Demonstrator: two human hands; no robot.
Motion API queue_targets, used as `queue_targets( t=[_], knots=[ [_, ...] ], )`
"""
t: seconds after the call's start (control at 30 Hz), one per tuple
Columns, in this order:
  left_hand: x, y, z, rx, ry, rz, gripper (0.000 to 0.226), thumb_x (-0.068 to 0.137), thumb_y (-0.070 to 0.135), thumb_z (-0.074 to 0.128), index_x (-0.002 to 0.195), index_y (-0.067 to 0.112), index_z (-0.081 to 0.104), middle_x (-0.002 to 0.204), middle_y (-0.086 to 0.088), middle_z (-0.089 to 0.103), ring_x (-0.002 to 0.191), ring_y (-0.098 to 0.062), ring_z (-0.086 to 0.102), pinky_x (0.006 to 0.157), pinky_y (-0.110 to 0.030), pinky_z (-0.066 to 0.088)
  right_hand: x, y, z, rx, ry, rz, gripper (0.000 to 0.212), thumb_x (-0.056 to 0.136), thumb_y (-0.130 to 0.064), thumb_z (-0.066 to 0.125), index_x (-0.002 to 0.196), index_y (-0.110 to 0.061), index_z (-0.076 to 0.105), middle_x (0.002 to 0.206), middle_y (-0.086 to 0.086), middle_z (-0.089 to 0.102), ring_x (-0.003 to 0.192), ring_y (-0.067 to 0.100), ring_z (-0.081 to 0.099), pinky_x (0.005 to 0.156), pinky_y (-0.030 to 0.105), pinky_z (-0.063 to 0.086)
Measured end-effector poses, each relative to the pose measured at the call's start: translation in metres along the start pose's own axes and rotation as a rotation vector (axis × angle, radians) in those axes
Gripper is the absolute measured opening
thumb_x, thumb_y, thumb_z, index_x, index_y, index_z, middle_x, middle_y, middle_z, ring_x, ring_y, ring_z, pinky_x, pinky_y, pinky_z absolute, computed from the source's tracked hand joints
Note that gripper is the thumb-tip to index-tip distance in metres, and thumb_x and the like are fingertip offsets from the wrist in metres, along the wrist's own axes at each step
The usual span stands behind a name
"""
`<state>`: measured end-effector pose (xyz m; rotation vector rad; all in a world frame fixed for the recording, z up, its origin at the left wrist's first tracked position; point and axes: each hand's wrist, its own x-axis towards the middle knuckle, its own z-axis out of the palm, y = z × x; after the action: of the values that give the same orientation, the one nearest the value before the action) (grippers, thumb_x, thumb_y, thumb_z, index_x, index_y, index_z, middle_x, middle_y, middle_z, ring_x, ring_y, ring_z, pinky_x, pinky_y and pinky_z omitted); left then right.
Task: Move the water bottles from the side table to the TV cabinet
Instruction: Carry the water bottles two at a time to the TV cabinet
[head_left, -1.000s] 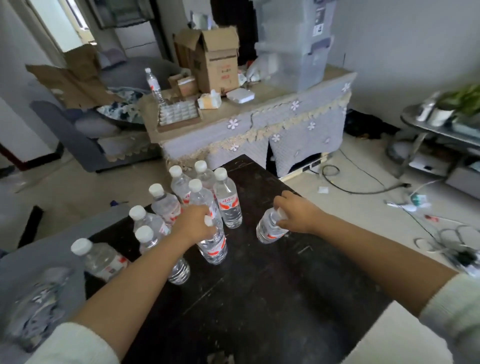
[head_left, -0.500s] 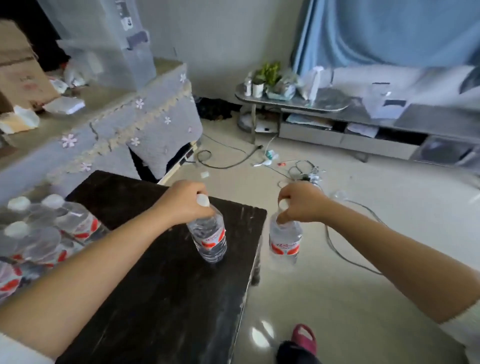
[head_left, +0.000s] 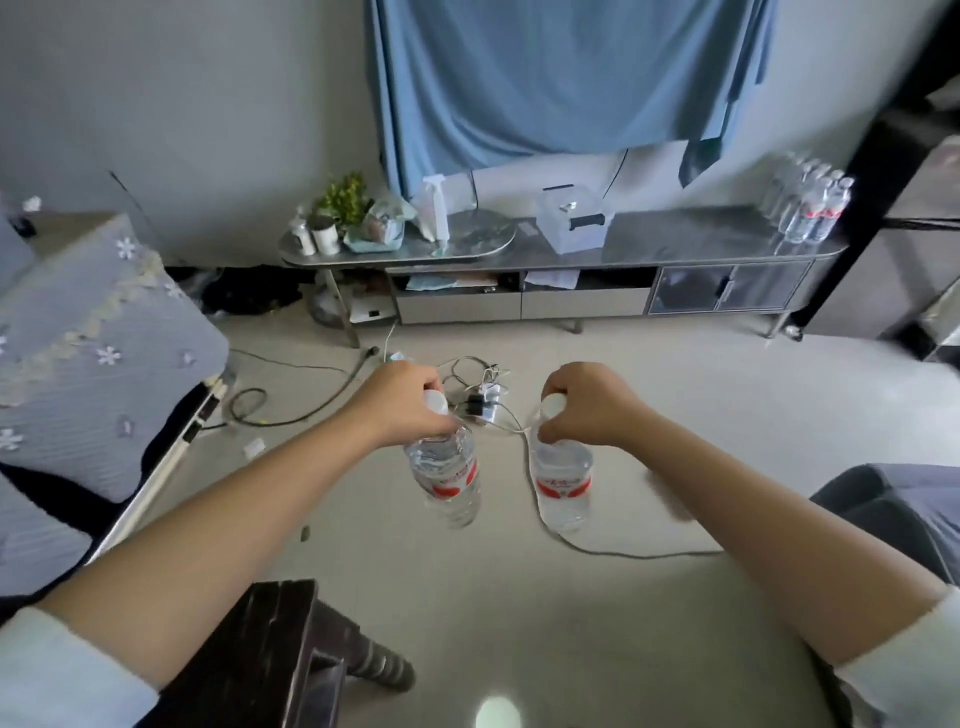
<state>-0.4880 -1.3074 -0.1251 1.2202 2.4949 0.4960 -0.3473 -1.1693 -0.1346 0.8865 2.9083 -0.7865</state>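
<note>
**Two bottles off the side table, heading for the TV cabinet**

Both bottles have left the side table (head_left: 270, 654) since a moment ago. Left hand (head_left: 402, 408) grasps the left bottle (head_left: 447, 475) by its neck; right hand (head_left: 589, 405) likewise holds the right bottle (head_left: 563, 483). Hanging from neck grips over the floor, either could slip. Floor cables (head_left: 291, 415) could trip her. Red labels unreadable. TV cabinet (head_left: 675, 244) ahead already carries a cluster of bottles (head_left: 810, 208).

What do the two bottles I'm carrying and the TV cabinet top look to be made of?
Left bottle and right bottle: thin clear plastic, probably; see-through ribbed walls, white caps, red-and-white labels. TV cabinet top: looks like polished metal or a glossy grey laminate; it mirrors the things standing on it. Cannot tell which.
</note>
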Motion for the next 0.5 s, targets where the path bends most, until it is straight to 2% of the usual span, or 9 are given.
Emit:
queue_targets(
  t=[0.07, 0.2, 0.3, 0.43, 0.5],
  knots=[
    [0.034, 0.024, 0.007, 0.015, -0.008, 0.023, 0.027, 0.071, 0.026, 0.075, 0.064, 0.02, 0.049, 0.086, -0.002, 0.057, 0.082, -0.018, 0.049, 0.062, -0.026, 0.037, 0.023, 0.023, -0.016, 0.006, 0.005, 0.022, 0.039, 0.073, -0.019, 0.069, 0.11, -0.007, 0.064, 0.113, 0.009, 0.063, 0.086, 0.016, 0.045, 0.062, 0.023, 0.036],
    [0.101, 0.066, 0.016, 0.024, 0.0, 0.084, 0.025, 0.073, 0.028, 0.074, 0.073, 0.017, 0.052, 0.086, -0.001, 0.055, 0.082, -0.017, 0.048, 0.069, -0.023, 0.035, 0.065, 0.072, -0.048, 0.072, 0.053, 0.066, 0.038, 0.075, -0.02, 0.07, 0.109, -0.005, 0.064, 0.102, 0.007, 0.06, 0.086, 0.015, 0.045, 0.065, 0.024, 0.037],
    [0.154, 0.091, 0.018, 0.02, 0.001, 0.112, 0.026, 0.073, 0.028, 0.074, 0.072, 0.018, 0.05, 0.087, 0.0, 0.053, 0.083, -0.017, 0.047, 0.068, -0.024, 0.034, 0.101, 0.106, -0.071, 0.136, 0.088, 0.103, 0.04, 0.074, -0.02, 0.072, 0.109, -0.005, 0.064, 0.093, -0.001, 0.051, 0.086, 0.014, 0.045, 0.072, 0.025, 0.038],
    [0.226, 0.115, 0.018, 0.027, -0.033, 0.147, 0.026, 0.071, 0.026, 0.075, 0.067, 0.018, 0.05, 0.088, -0.001, 0.054, 0.073, -0.016, 0.049, 0.058, -0.024, 0.037, 0.155, 0.139, -0.1, 0.137, 0.111, 0.131, 0.04, 0.074, -0.02, 0.072, 0.11, -0.005, 0.064, 0.092, -0.001, 0.051, 0.086, 0.015, 0.047, 0.073, 0.026, 0.04],
    [0.265, 0.123, 0.018, 0.059, -0.066, 0.184, 0.023, 0.072, 0.025, 0.074, 0.07, 0.016, 0.053, 0.088, 0.0, 0.055, 0.079, -0.017, 0.05, 0.061, -0.024, 0.038, 0.184, 0.155, -0.114, 0.131, 0.103, 0.149, 0.04, 0.074, -0.02, 0.073, 0.11, -0.004, 0.064, 0.092, 0.0, 0.052, 0.086, 0.016, 0.048, 0.073, 0.026, 0.042]
  ],
)
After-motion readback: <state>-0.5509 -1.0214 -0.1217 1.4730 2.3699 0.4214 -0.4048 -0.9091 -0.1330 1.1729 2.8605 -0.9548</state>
